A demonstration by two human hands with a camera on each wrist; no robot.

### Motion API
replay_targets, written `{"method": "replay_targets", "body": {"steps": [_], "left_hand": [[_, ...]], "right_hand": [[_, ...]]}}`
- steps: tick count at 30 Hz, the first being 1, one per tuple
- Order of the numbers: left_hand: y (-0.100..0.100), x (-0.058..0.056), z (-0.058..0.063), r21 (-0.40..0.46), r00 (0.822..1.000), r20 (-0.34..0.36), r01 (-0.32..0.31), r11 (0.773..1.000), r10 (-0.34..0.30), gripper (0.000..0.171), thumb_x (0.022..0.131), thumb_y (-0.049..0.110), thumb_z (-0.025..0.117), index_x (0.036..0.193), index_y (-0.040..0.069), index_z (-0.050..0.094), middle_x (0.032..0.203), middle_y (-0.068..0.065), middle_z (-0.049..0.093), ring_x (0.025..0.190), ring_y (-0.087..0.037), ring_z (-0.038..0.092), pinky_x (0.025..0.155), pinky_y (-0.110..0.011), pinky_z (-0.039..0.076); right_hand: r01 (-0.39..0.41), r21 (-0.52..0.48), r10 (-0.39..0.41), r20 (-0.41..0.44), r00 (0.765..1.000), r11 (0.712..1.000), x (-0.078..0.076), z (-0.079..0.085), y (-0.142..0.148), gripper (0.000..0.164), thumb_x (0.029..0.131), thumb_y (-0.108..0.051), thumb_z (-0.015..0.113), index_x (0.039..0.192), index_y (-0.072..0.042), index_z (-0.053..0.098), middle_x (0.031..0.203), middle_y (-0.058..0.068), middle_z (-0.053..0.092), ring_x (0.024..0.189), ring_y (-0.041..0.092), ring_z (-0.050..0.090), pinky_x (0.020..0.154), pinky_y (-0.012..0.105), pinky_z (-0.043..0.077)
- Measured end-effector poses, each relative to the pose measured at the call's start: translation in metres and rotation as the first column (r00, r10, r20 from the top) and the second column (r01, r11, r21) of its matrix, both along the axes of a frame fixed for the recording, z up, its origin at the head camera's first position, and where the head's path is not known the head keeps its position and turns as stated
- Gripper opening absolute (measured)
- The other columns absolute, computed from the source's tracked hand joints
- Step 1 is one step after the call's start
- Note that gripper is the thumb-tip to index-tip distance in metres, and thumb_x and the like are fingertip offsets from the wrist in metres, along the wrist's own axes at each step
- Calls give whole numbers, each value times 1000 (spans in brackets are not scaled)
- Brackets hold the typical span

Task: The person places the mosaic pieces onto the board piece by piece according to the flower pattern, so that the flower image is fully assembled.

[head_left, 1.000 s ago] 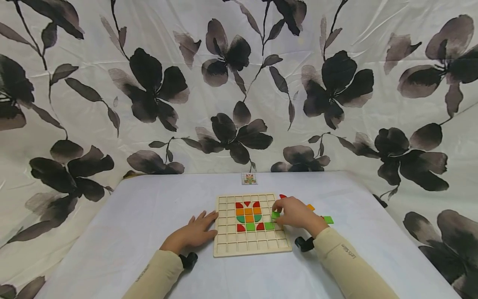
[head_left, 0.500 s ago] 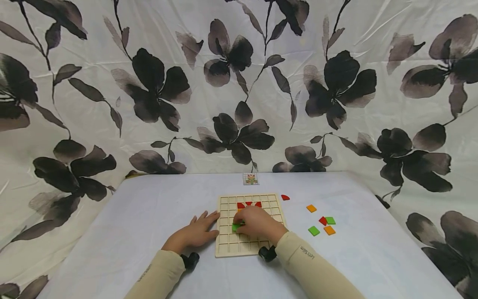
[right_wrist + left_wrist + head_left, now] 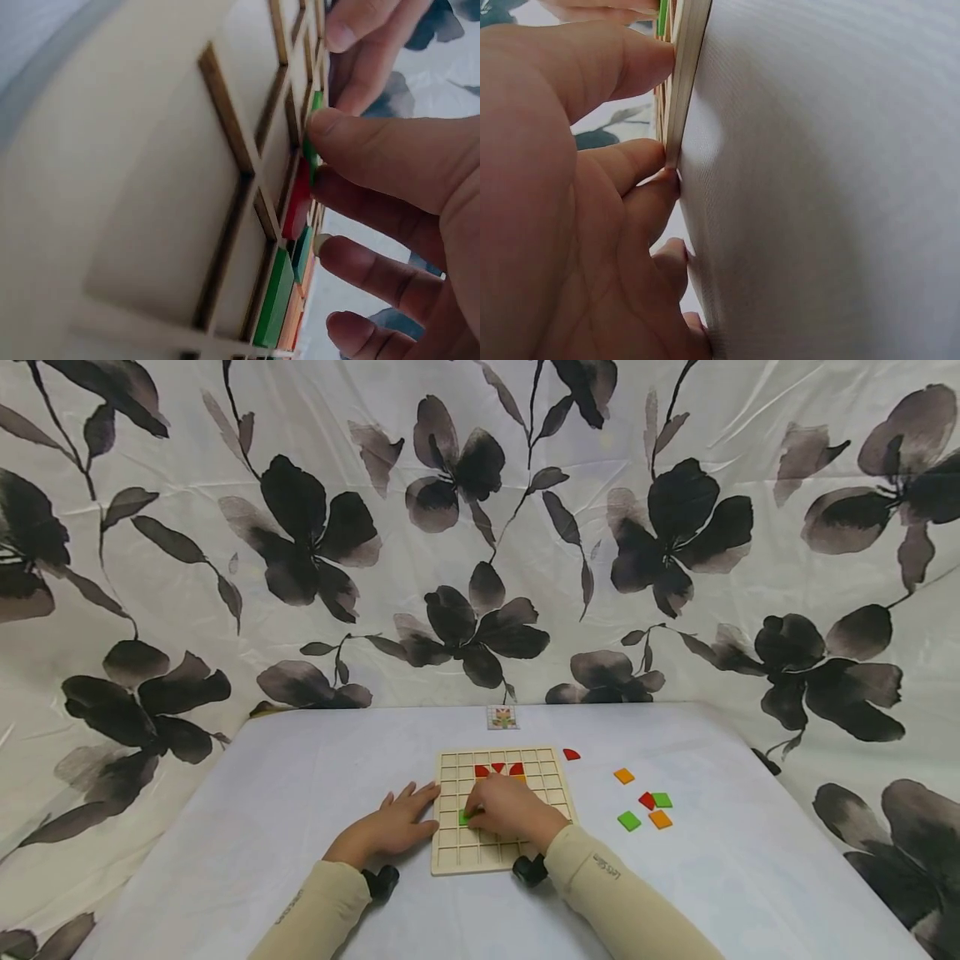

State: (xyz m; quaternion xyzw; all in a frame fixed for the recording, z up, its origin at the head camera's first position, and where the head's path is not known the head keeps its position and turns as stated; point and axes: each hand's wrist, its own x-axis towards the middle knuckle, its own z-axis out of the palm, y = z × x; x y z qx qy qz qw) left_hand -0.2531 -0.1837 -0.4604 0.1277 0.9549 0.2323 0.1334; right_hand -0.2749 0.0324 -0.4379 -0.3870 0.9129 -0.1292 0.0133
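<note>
A wooden grid board (image 3: 472,862) lies on the white-covered table, with small colored tiles set in its cells. My left hand (image 3: 395,824) lies flat at the board's left edge, its thumb and fingertips touching the side. Over the middle of the board, my right hand (image 3: 513,810) pinches a green square tile (image 3: 463,817) at a left-hand cell. In the right wrist view the thumb lies on this green tile (image 3: 312,150), close to a red tile (image 3: 298,199). Three red tiles (image 3: 516,769) show beyond the hand, which hides most of the other set pieces.
Right of the board lie loose tiles: a red quarter-round (image 3: 572,754), orange squares (image 3: 624,776), green squares (image 3: 629,820) and another red piece (image 3: 647,800). A small patterned card (image 3: 502,717) lies at the table's far edge, before a floral cloth (image 3: 450,527).
My right hand has carried the green tile from the board's right side leftward across it, uncovering the loose tiles. In the last half second it shifted slightly left. The left hand stays put.
</note>
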Motion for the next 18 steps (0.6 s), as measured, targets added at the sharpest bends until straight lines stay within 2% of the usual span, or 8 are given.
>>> {"method": "replay_targets", "body": {"steps": [5,8,11,13,18], "left_hand": [[0,0,1,1,1000,4,-5,1000,5,62,96,33,55,150,11,36,159,-7,31,150,-38,14,119,-62,6],[0,0,0,-4,1000,1,-9,1000,9,62,95,34,55,150,12,36,159,-7,31,150,-37,14,119,-62,6],[1,1,0,-10,1000,-6,-14,1000,14,62,95,34,55,150,12,36,159,-7,31,150,-37,15,119,-62,6],[1,1,0,-9,1000,-8,-17,1000,17,63,95,34,55,150,11,36,159,-7,31,150,-37,15,119,-61,6],[1,2,2,-4,1000,-6,-15,1000,15,63,95,33,55,150,10,36,159,-8,31,150,-38,15,119,-61,6]], "right_hand": [[-20,16,21,-18,1000,1000,0,3,12,17,89,-24,70,105,-22,76,106,-10,71,97,6,62,88,24,52],[1,2,-1,-9,1000,1000,-4,6,27,19,91,-22,68,108,-20,75,109,-9,71,105,11,63,94,29,51],[65,-18,-64,25,998,998,-13,11,45,19,91,-21,68,108,-17,75,111,-4,71,109,17,62,98,36,50],[134,-24,-133,52,990,991,-20,11,59,19,91,-20,68,108,-17,75,113,-2,70,112,20,61,101,39,49],[306,-1,-304,82,949,952,-34,14,96,19,89,-16,69,108,-16,74,115,0,69,116,24,60,103,43,47]]}}
